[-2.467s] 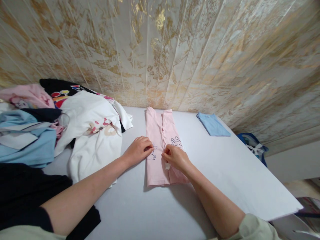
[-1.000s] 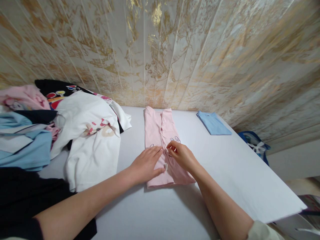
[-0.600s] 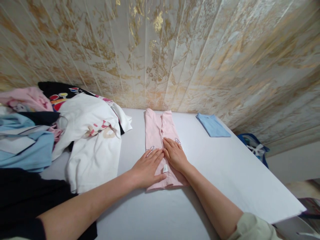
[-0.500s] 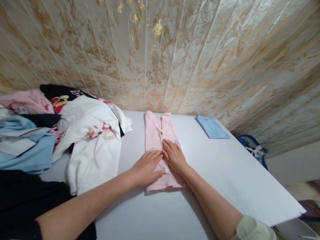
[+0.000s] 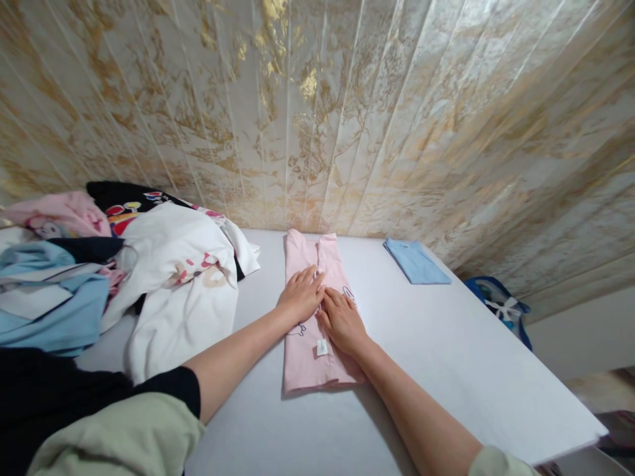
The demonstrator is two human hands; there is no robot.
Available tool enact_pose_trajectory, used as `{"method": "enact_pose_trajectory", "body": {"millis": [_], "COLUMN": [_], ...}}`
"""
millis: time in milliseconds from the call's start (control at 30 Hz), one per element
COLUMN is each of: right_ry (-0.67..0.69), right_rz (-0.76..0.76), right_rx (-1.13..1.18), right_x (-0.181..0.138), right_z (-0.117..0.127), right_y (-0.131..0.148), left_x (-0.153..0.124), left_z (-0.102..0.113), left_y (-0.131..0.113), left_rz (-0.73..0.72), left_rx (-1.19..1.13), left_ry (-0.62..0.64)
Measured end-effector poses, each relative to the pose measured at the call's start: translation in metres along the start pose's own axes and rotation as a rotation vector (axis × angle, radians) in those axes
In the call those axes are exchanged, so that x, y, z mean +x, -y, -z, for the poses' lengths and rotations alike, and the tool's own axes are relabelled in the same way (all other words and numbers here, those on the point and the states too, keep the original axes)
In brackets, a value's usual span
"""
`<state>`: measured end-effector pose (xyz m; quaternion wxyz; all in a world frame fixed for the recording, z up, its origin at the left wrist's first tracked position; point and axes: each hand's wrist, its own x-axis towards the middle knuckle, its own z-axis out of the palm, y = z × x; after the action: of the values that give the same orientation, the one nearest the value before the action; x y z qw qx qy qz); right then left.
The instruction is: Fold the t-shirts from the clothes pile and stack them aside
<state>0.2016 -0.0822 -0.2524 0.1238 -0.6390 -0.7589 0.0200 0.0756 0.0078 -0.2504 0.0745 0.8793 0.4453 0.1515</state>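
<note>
A pink shirt (image 5: 307,360), folded into a long narrow strip with a rabbit print and a small white tag, lies on the white table (image 5: 446,357), running away from me toward the wall. My left hand (image 5: 301,294) lies flat and open on the strip's left half, fingers stretched forward. Beside it, my right hand (image 5: 341,318) presses flat and open on the right half. The two hands touch at the middle seam. Neither holds anything.
A heap of unfolded clothes (image 5: 169,264), white, light blue, pink and black, covers the table's left side. A folded light blue garment (image 5: 415,260) lies at the back right by the marbled wall (image 5: 347,112). A blue bag (image 5: 501,304) sits beyond the table's right edge.
Both hands have slid forward along the pink shirt, away from me, staying flat. Earlier the right hand was pinching the fabric near the tag; it has let go.
</note>
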Motion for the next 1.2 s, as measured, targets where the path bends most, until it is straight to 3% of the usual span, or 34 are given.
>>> {"method": "enact_pose_trajectory", "body": {"millis": [133,367,467,567,667,767,900,1000,1200], "right_ry": [-0.017,0.007,0.076,0.142,0.13,0.037,-0.038,-0.02,0.063], "right_rz": [-0.029,-0.084,-0.026,0.046,0.059,-0.024,-0.081,-0.087,-0.212], "right_rx": [-0.035,0.028,0.096,0.173,0.212,0.119,0.035,0.013,-0.033], "right_x": [-0.003,-0.038,-0.061,-0.065,-0.04,0.004,0.058,0.085,0.12], "right_z": [-0.002,-0.007,0.004,0.026,0.047,0.05,0.031,0.013,-0.009], "right_y": [0.007,0.049,0.068,0.069,0.046,0.011,-0.025,-0.039,-0.051], "left_x": [-0.005,-0.029,-0.049,-0.059,-0.05,-0.036,-0.032,-0.037,-0.037], "left_z": [-0.008,0.004,0.012,0.024,0.033,0.03,0.009,-0.002,-0.001], "left_y": [0.0,0.006,0.008,0.008,0.002,-0.006,-0.011,-0.011,-0.01], "left_rz": [-0.018,-0.088,-0.115,-0.108,-0.071,-0.039,-0.034,-0.045,-0.022], "left_rx": [0.044,0.025,0.002,-0.011,-0.001,0.0,0.005,0.014,-0.006], "left_ry": [0.009,0.066,0.105,0.142,0.109,0.046,0.069,0.079,0.126]}}
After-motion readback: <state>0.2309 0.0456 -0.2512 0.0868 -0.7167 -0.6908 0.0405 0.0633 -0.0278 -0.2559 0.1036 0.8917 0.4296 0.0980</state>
